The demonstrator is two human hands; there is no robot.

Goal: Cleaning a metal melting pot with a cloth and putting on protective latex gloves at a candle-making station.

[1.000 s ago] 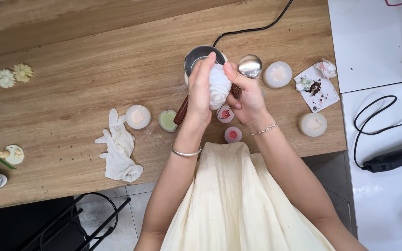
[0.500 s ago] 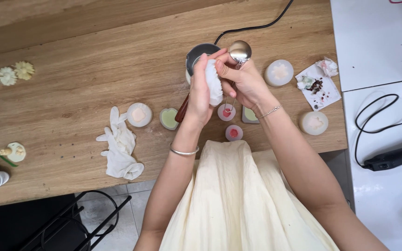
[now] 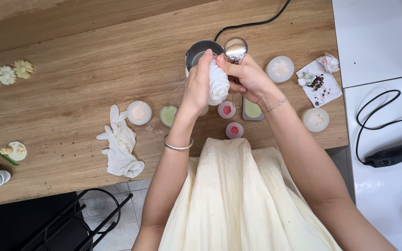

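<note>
My left hand (image 3: 198, 86) grips a crumpled white tissue (image 3: 218, 84) above the wooden table (image 3: 84, 69). My right hand (image 3: 247, 79) holds a shiny metal spoon (image 3: 235, 49) by its neck, bowl up, pressed against the tissue. Just behind both hands stands a dark round pot (image 3: 201, 48) with a black cord. Under the hands sit small round moulds: a green one (image 3: 168, 115), two pink ones (image 3: 227, 109) (image 3: 234, 130) and a green rectangular one (image 3: 252, 110).
White gloves (image 3: 119, 144) lie at the left with a peach mould (image 3: 139, 112). Small wax flowers (image 3: 5, 74) sit at the far left. White moulds (image 3: 280, 69) (image 3: 316, 119) and a paper with scraps (image 3: 318, 83) are right. A black tool (image 3: 396, 153) lies on a white surface.
My right hand has lifted the spoon from the table beside the pot and brought it up against the tissue. The left hand stayed on the tissue, shifting slightly.
</note>
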